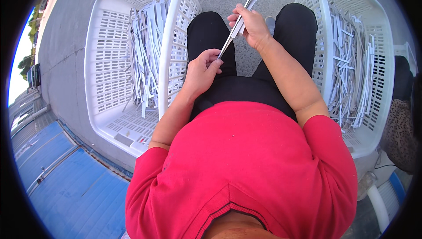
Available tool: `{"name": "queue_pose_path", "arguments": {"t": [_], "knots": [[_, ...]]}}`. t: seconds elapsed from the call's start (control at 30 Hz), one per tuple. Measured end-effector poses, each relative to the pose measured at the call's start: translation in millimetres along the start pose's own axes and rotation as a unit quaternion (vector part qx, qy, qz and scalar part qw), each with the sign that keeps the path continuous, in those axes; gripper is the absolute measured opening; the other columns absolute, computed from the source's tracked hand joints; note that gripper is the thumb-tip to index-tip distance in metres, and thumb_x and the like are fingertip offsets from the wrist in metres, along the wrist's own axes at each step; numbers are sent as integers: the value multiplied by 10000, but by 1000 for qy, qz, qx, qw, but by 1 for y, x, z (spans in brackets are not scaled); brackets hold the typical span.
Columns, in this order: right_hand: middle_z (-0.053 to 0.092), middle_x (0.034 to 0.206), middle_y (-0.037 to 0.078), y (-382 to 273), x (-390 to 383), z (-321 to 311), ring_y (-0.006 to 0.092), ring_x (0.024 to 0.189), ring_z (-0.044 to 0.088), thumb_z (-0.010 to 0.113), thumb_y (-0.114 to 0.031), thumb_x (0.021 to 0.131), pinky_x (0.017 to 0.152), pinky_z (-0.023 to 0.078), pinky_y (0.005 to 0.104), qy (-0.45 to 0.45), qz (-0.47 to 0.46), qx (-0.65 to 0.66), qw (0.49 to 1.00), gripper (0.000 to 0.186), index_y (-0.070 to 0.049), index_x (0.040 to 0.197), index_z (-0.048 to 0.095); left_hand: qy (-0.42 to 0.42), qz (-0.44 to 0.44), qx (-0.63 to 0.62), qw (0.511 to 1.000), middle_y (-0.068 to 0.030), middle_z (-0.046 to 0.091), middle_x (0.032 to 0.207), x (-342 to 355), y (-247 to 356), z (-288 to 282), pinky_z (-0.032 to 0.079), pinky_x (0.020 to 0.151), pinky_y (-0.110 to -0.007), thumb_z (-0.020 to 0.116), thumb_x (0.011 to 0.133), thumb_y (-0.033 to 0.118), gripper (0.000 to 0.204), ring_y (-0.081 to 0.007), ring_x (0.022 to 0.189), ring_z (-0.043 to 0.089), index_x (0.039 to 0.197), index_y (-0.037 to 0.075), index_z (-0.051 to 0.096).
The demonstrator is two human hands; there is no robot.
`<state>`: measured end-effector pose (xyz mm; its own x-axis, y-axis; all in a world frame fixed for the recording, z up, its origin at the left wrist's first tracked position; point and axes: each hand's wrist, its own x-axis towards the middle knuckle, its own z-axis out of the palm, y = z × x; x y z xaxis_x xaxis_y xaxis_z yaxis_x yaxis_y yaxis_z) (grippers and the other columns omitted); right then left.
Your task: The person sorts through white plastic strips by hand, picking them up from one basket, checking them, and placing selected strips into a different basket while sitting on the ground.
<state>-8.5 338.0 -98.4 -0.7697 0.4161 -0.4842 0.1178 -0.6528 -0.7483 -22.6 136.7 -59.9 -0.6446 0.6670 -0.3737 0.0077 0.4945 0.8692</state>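
Between my knees I hold a bundle of thin, long whitish-grey strips point(250, 2) that slants from lower left to upper right. My right hand point(251, 26) is wrapped round its middle, with the strips fanning out slightly above it. At the bundle's lower end, my left hand point(205, 70) pinches the tips between thumb and fingers. To my left, a white plastic basket point(103, 70) holds many loose strips point(148, 54), mostly lying lengthwise. On my right, a second white basket point(380, 70) contains more strips point(349, 63), lying at mixed angles.
Both baskets stand close beside my legs, their slotted walls rising near my knees. Grey concrete ground point(63, 63) stretches out on the left, with blue panels point(79, 190) at lower left. A patterned brown cloth point(399, 133) and a pale pipe point(378, 206) are at the right.
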Motion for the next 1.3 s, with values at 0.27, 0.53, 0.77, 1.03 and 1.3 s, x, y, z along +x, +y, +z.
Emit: {"name": "queue_pose_path", "arguments": {"t": [0.27, 0.53, 0.77, 1.03, 1.3], "knots": [[627, 816, 123, 0, -2, 5, 181, 688, 623, 476, -339, 911, 574, 519, 306, -69, -43, 14, 997, 330, -16, 965, 513, -20, -109, -238, 965, -90, 622, 924, -1, -5, -13, 478, 649, -228, 513, 892, 118, 267, -123, 741, 595, 1126, -12, 517], [629, 878, 165, 0, 0, 1, 225, 758, 637, 478, -300, 912, 646, 537, 340, -65, -35, 24, 997, 312, 3, 981, 504, 50, -71, -206, 975, -110, 629, 961, 0, -5, -11, 484, 669, -234, 549, 879, 122, 239, -140, 783, 607, 1079, -10, 546], [637, 845, 154, 2, -1, 3, 200, 694, 641, 463, -292, 912, 576, 536, 323, -63, -68, 35, 995, 309, 11, 930, 520, 78, -59, -201, 975, -97, 625, 951, 2, -12, -9, 459, 610, -214, 544, 874, 103, 218, -110, 726, 572, 1064, -3, 551], [629, 809, 148, 0, -1, 3, 186, 647, 630, 445, -309, 913, 519, 515, 310, 1, -66, -20, 998, 338, 21, 957, 505, 119, -60, -226, 965, -78, 608, 926, 4, -21, -8, 435, 570, -211, 544, 869, 98, 207, -89, 687, 529, 1056, 8, 541], [622, 795, 147, -5, -3, -1, 194, 631, 618, 451, -309, 906, 512, 489, 311, -5, -33, 45, 998, 334, 11, 990, 496, 105, -95, -416, 898, -101, 595, 916, 4, -18, -15, 430, 534, -210, 501, 896, 86, 220, -107, 663, 518, 1103, 14, 483]]}}
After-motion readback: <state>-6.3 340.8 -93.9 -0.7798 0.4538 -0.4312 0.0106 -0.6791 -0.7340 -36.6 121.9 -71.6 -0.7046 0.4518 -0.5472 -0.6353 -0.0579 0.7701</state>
